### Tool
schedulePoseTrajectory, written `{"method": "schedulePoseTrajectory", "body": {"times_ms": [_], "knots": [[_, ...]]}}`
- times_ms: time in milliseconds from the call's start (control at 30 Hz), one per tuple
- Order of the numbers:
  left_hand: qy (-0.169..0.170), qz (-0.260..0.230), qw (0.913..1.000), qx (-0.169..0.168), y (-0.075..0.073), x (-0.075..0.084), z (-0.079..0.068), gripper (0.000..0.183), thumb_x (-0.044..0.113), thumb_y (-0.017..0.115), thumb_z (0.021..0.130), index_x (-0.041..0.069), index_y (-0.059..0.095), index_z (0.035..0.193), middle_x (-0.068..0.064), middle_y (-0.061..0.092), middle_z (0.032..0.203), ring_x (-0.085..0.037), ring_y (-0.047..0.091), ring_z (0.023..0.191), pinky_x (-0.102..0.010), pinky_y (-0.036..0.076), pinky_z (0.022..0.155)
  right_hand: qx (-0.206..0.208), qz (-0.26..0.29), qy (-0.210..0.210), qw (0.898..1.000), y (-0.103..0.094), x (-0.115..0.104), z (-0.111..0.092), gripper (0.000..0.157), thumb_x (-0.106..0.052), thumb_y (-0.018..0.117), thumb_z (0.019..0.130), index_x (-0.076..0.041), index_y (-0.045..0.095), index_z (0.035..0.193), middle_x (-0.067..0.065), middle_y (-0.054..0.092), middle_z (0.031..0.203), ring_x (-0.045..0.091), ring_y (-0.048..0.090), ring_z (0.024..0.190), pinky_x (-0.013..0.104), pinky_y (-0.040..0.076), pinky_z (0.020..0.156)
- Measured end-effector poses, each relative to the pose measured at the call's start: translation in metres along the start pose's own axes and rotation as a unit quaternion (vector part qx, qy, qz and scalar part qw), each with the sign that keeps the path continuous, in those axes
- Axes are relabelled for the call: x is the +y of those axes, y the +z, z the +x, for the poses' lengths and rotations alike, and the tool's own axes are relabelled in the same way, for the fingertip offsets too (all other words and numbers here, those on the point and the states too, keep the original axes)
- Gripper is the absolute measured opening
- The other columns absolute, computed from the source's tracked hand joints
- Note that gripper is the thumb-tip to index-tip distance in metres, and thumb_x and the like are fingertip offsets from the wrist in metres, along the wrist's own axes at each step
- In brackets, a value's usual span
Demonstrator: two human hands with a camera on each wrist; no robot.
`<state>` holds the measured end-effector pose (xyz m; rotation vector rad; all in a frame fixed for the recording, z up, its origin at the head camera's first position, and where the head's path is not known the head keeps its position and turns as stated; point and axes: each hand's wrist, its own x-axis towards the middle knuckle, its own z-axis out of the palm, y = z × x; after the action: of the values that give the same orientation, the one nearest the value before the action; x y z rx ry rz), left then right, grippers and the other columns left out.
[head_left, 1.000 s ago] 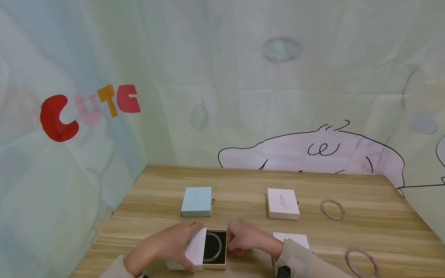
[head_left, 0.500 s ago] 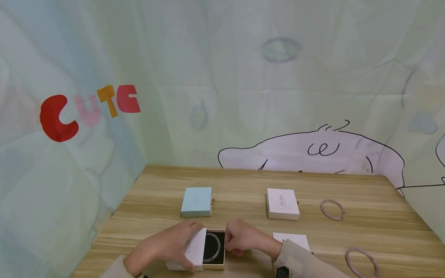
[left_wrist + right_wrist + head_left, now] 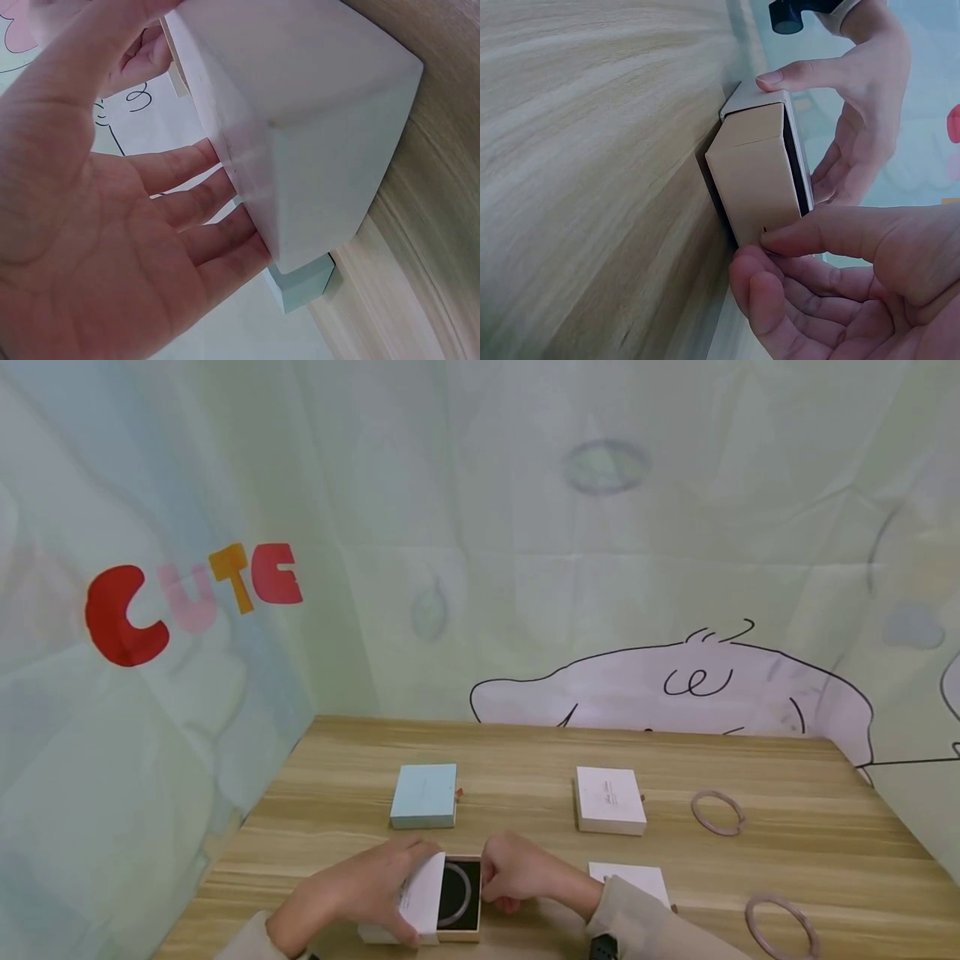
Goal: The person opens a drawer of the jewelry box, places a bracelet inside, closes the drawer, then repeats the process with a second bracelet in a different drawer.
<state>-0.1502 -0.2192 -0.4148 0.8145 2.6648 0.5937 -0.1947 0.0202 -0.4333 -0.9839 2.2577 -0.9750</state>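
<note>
Near the table's front edge lies a white slide-out box; its outer sleeve (image 3: 423, 897) covers the left part and its cardboard drawer (image 3: 751, 176) sticks out to the right. A pale mauve bangle (image 3: 468, 891) rests on the drawer's dark lining, its left part hidden under the sleeve. My left hand (image 3: 360, 885) grips the sleeve, thumb at the near side and fingers at the far side. At the drawer's end is my right hand (image 3: 521, 872); its thumb and bent index finger pinch beside a small slot in the end face. Any ribbon there is hidden.
A light blue box (image 3: 424, 795) and a white box (image 3: 611, 800) stand farther back. Another white box (image 3: 637, 878) is partly hidden by my right forearm. Two mauve bangles lie at the right, a rear bangle (image 3: 738, 818) and a front bangle (image 3: 798, 914).
The drawer has slid slightly left into the sleeve, and my right hand has moved left with it. My left hand and the sleeve have stayed in place.
</note>
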Motion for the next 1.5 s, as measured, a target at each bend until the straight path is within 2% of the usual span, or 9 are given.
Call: {"method": "schedulePoseTrajectory", "body": {"times_ms": [500,1267,1500], "knots": [[-0.007,-0.006,0.9999,-0.012,-0.0026,0.0026,0.0017,0.095,0.040,0.095,0.060,0.003,0.053,0.137,0.000,0.052,0.123,-0.010,0.050,0.098,-0.030,0.047,0.084,-0.005,0.008,0.008,1.000,0.0009,-0.0019,0.0028,0.028,0.010,0.067,0.081,0.001,0.063,0.054,0.001,0.055,0.044,0.005,0.049,0.036,0.017,0.042,0.041],[0.008,0.004,1.0000,0.003,-0.0011,0.0021,-0.0008,0.095,0.038,0.095,0.059,0.001,0.053,0.135,-0.001,0.053,0.119,-0.009,0.050,0.096,-0.029,0.047,0.082,-0.005,0.019,0.008,1.000,0.0054,-0.0039,0.0087,0.028,0.011,0.067,0.082,0.002,0.062,0.055,0.002,0.055,0.044,0.005,0.048,0.036,0.016,0.040,0.040],[0.000,-0.014,0.9999,-0.005,-0.0026,0.0021,-0.0010,0.093,0.038,0.096,0.060,0.003,0.053,0.135,0.003,0.051,0.117,-0.008,0.049,0.095,-0.028,0.046,0.081,-0.004,0.026,0.016,1.000,0.0075,-0.0055,0.0096,0.029,0.010,0.068,0.083,0.001,0.063,0.056,0.002,0.055,0.045,0.005,0.049,0.037,0.017,0.041,0.040]]}}
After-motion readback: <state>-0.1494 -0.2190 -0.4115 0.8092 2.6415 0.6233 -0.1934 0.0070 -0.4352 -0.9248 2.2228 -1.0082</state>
